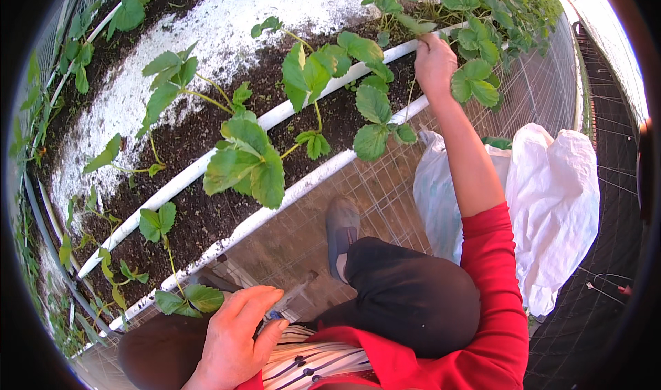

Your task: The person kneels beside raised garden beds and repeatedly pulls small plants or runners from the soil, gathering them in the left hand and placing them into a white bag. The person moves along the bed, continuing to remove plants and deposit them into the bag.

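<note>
My right hand (pixel 435 67) reaches to the far part of a raised bed of strawberry plants, at the upper white pipe. Its fingers are closed at a blurred strawberry leaf (pixel 416 25), which stands out above them; the fingertips are partly hidden. Low in the view, my left hand (pixel 240 328) is held before my body with thumb and fingers apart and nothing in it. Just beyond it hangs a green strawberry leaf (pixel 205 298) over the bed's near edge. A larger strawberry plant (pixel 253 165), its leaves yellowing in places, leans over the dark soil (pixel 206 224) between the pipes.
Two white pipes, the upper (pixel 281 113) and the lower (pixel 310 180), run along the bed. White granular material (pixel 206 38) covers its middle. Wire mesh (pixel 382 204) hangs below the edge. White woven sacks (pixel 552 209) stand at right beside black ground cover (pixel 578 328).
</note>
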The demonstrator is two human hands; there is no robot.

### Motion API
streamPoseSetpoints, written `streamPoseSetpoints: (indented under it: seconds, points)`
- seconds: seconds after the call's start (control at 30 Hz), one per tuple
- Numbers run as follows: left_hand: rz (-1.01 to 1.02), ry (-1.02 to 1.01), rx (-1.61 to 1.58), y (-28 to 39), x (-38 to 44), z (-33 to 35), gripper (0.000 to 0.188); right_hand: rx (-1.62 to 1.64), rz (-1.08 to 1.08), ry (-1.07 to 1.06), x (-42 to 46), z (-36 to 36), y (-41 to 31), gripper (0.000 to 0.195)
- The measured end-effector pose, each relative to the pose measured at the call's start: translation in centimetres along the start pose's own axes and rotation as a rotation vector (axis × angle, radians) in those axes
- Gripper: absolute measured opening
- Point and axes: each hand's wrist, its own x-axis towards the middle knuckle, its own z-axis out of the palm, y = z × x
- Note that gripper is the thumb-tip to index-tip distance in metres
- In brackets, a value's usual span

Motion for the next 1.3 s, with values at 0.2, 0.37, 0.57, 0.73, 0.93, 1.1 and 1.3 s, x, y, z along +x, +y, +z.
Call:
streamPoseSetpoints:
  seconds: [0.2, 0.37, 0.57, 0.73, 0.93, 1.1, 1.3]
  points:
    - [-0.003, -0.015, 0.007, 0.1, 0.7, -0.2, 0.036, -0.029, 0.109, -0.167, 2.6, 0.0, 1.6, 0.028]
    - [0.030, -0.024, 0.012, -0.1, 0.8, -0.7, 0.034, -0.142, 0.039, -0.139, 2.9, 0.3, 1.2, 0.017]
    - [-0.014, -0.005, -0.016, -0.1, 1.2, -0.6, 0.034, -0.053, 0.110, -0.044, 9.3, -4.5, 2.9, 0.018]
    - [0.005, -0.030, -0.022, 0.3, 2.1, -1.3, 0.033, -0.211, -0.003, -0.370, 9.9, 3.2, 11.1, 0.026]
    - [-0.024, -0.025, -0.010, 0.2, 2.6, -1.2, 0.032, -0.296, -0.117, -0.136, 10.5, 6.2, 11.1, 0.018]
    - [-0.055, -0.043, -0.028, 0.3, 3.2, -1.1, 0.031, -0.188, 0.017, -0.171, 9.6, 4.8, 13.4, 0.015]
    - [-0.043, -0.030, -0.024, -0.1, 3.2, -0.8, 0.031, -0.211, -0.128, -0.068, 7.6, 0.3, 11.0, 0.017]
